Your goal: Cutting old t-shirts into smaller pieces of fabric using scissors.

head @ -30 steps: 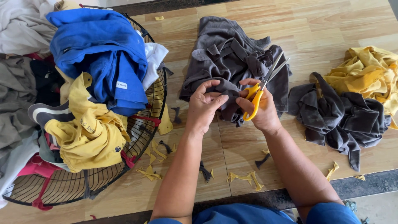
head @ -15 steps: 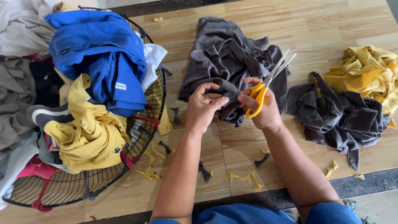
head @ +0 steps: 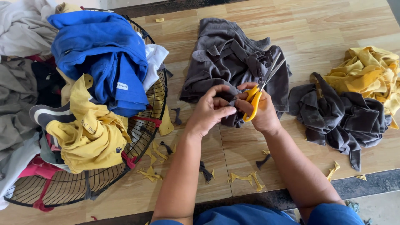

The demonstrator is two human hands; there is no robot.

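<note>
While a round black wire basket point(head: 160, 89) on the left carries blue, yellow and grey clothes, small yellow and dark fabric scraps point(head: 243, 178) lie on the wooden counter point(head: 333, 29) near it. Left hand point(head: 208, 112) pinches a fold of the dark grey garment point(head: 227, 62) between closed fingers, so its grip is shut on the cloth. Just right of it, touching the same fold, right hand point(head: 260, 112) holds yellow-handled scissors point(head: 260, 89), fingers closed through the handles, blades slightly apart and pointing up-right. Further right lie another dark grey cloth pile point(head: 341, 118) and a yellow garment point(head: 368, 73).
</note>
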